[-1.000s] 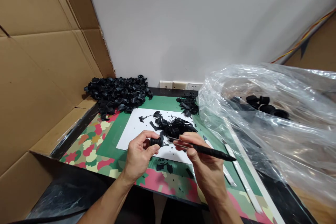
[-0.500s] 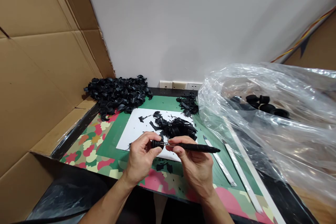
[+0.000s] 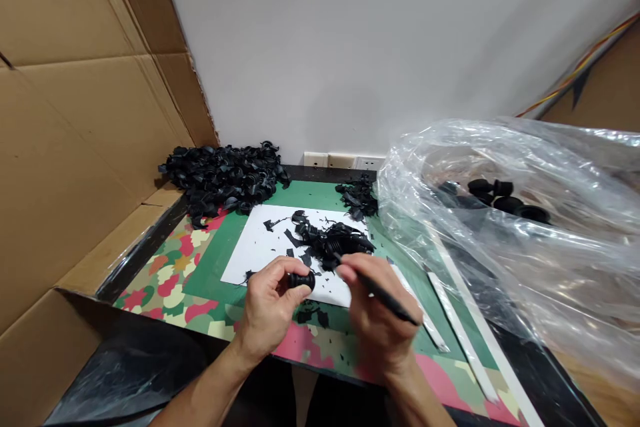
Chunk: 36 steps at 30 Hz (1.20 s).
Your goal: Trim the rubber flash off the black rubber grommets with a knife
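Note:
My left hand (image 3: 266, 307) pinches a small round, ribbed black rubber part (image 3: 303, 279) between thumb and fingers, above the near edge of a white paper sheet (image 3: 260, 240). To its right, my right hand (image 3: 377, 327), a little blurred, is closed round a slim black-handled tool (image 3: 387, 299). The tool's tip end points up and left, apart from the rubber part; its thin metal end is hard to make out now. Beyond both hands, a heap of black rubber pieces (image 3: 340, 240) lies on the paper, with loose scraps around it.
A large pile of black rubber scraps (image 3: 225, 177) sits back left, beside a cardboard wall (image 3: 90, 120). A smaller scrap pile (image 3: 357, 197) is at the back. On the right, a clear plastic bag (image 3: 415, 167) holds black rubber parts (image 3: 507, 203). Two white strips (image 3: 463, 337) lie on the green mat (image 3: 210, 267).
My right hand has drawn the tool away from the rubber part, to the right, and tilted its handle down toward me. My left hand still holds the part, now turned slightly.

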Each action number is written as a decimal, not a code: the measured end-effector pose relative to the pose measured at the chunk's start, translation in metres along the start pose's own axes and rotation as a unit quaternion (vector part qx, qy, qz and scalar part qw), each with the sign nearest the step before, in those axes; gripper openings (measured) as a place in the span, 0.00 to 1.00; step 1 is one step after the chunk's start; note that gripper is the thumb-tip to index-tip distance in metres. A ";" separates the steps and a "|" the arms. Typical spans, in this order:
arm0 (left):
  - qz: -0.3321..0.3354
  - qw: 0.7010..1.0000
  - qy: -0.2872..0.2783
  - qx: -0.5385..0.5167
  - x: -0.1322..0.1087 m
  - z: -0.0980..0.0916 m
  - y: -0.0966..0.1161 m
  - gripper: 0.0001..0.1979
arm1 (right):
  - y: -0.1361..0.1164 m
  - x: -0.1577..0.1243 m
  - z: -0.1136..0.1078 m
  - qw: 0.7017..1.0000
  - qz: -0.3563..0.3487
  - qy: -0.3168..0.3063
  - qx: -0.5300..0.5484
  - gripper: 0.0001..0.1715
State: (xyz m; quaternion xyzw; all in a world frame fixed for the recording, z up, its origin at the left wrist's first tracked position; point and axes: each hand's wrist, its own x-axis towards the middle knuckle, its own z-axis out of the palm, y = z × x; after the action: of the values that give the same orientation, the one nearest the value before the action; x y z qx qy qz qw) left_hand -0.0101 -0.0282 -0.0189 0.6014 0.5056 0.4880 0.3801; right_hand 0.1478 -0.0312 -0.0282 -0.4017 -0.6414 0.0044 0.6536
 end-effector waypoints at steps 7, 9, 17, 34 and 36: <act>-0.025 1.000 0.010 -0.014 0.000 -0.003 -0.004 0.09 | 0.008 -0.002 -0.005 0.959 0.252 0.046 0.118 0.05; -0.021 1.000 0.011 -0.013 0.000 -0.003 -0.004 0.09 | 0.004 -0.006 -0.003 0.935 0.298 0.041 0.187 0.06; 0.020 1.000 0.006 0.003 0.000 -0.001 0.000 0.09 | -0.002 -0.016 0.007 0.937 0.223 -0.047 0.264 0.05; 0.048 0.999 0.006 0.010 -0.002 0.003 0.000 0.07 | -0.010 -0.006 0.003 0.993 -0.003 -0.089 0.078 0.09; 0.031 0.999 0.006 0.003 -0.003 0.003 -0.001 0.07 | -0.004 -0.005 0.001 0.999 0.007 -0.006 0.030 0.08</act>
State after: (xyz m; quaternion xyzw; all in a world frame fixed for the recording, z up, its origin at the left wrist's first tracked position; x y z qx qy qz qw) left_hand -0.0080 -0.0311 -0.0214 0.6152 0.4903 0.5017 0.3597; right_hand 0.1443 -0.0362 -0.0303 -0.3863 -0.6422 0.0311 0.6613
